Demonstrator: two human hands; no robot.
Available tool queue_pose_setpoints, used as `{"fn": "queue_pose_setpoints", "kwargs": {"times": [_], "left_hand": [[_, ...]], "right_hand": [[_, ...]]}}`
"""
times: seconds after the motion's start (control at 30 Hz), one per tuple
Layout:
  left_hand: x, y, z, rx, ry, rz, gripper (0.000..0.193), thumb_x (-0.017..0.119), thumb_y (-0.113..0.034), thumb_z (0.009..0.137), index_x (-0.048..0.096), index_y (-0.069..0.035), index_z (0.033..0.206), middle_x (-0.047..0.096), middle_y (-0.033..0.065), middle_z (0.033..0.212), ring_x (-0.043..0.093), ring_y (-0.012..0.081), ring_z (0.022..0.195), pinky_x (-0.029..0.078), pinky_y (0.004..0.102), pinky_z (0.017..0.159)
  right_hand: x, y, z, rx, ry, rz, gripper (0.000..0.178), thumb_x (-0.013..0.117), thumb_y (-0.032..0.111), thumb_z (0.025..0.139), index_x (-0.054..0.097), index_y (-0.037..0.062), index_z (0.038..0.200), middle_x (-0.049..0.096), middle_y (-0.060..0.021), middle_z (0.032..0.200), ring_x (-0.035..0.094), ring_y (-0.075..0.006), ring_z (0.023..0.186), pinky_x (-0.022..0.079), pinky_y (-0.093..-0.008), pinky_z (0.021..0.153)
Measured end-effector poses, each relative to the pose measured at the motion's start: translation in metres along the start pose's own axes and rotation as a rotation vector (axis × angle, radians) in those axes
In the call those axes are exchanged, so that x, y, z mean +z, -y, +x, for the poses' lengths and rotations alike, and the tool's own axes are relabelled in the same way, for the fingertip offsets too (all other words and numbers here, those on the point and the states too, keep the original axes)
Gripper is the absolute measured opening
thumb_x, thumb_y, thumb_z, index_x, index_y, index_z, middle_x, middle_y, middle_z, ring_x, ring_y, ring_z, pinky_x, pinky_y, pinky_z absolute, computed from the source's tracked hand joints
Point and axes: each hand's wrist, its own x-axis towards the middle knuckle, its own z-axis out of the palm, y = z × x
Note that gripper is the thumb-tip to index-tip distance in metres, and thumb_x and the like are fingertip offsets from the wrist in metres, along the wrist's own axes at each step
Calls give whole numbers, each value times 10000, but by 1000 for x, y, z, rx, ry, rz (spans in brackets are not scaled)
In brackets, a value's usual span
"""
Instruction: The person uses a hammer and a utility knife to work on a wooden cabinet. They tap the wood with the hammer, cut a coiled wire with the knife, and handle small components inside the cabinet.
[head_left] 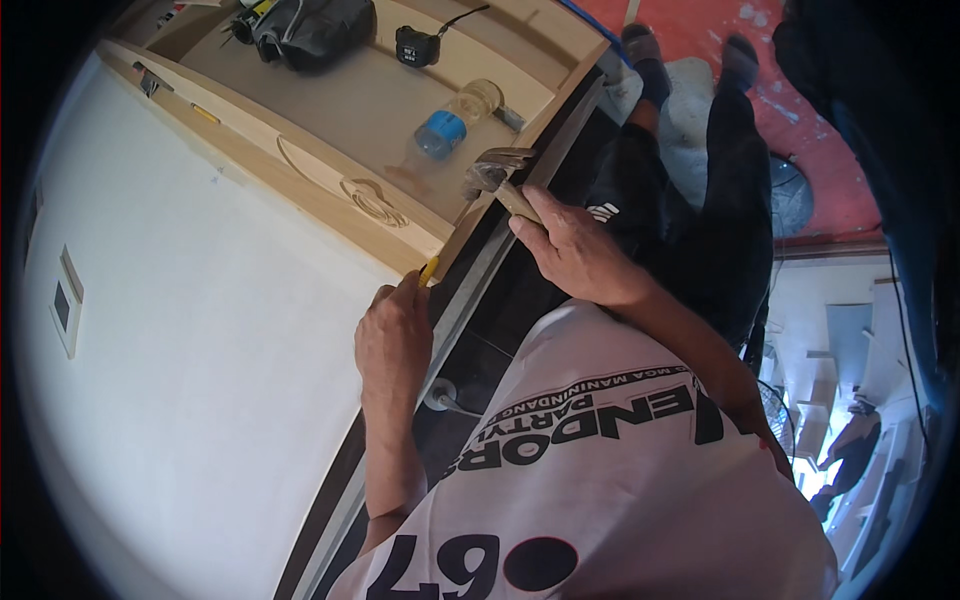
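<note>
A: Lettering, where?
B: White shirt [620, 490], 5 to 6 o'clock. Bold black capitals [590, 420] across it, upside down in this view; a narrow line of smaller letters [590, 388] runs alongside.
A: Numbers?
B: 2 large black digits [468, 572], same shirt, at 6 o'clock, beside a dark oval [540, 566].
A: Others?
B: Tape measure [418, 46], 12 o'clock: pale print, too small to read. Blue bottle label [440, 134], 12 o'clock, nearer centre: blurred. Dark trousers [635, 180], 2 o'clock: white mark [604, 212], unclear.
</note>
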Motion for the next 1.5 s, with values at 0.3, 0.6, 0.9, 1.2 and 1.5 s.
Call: {"fn": "queue_pose_setpoints", "kwargs": {"times": [0.3,0.6,0.9,1.2,1.5], "left_hand": [[0,-1,-1,0,-11,5,211,597,-160,955,689,-46,1106,680,190,895,675,379,781,532,460,687],[-9,-1,0,-44,-31,-14,226,611,-154,951,712,-66,1133,685,175,885,665,358,782,512,425,704],[-8,9,-8,-50,-5,-43,234,615,-162,950,708,-66,1143,681,172,878,663,361,779,508,425,692],[-4,8,-17,-42,-20,-16,230,606,-162,959,687,-58,1147,685,157,884,675,353,761,528,433,665],[-6,9,-11,-16,-1,-6,223,622,-150,946,689,-57,1138,692,151,896,680,348,748,537,438,650]], "right_hand": [[14,-12,-2,-122,-61,-36,264,579,199,969,486,5,1121,619,-272,748,636,-477,729,523,-521,627],[3,-23,4,10,-125,6,268,573,202,985,498,-6,1136,600,-280,804,607,-482,783,468,-485,657],[-7,-30,3,11,-161,-74,335,593,202,953,496,-46,1157,618,-311,802,627,-496,775,505,-531,665],[-9,-23,4,76,-86,-97,351,584,215,956,481,-45,1169,628,-318,872,625,-504,827,499,-554,726],[-10,-29,8,47,-134,-70,305,593,184,965,486,-23,1161,608,-287,809,607,-498,783,471,-507,665]]}}
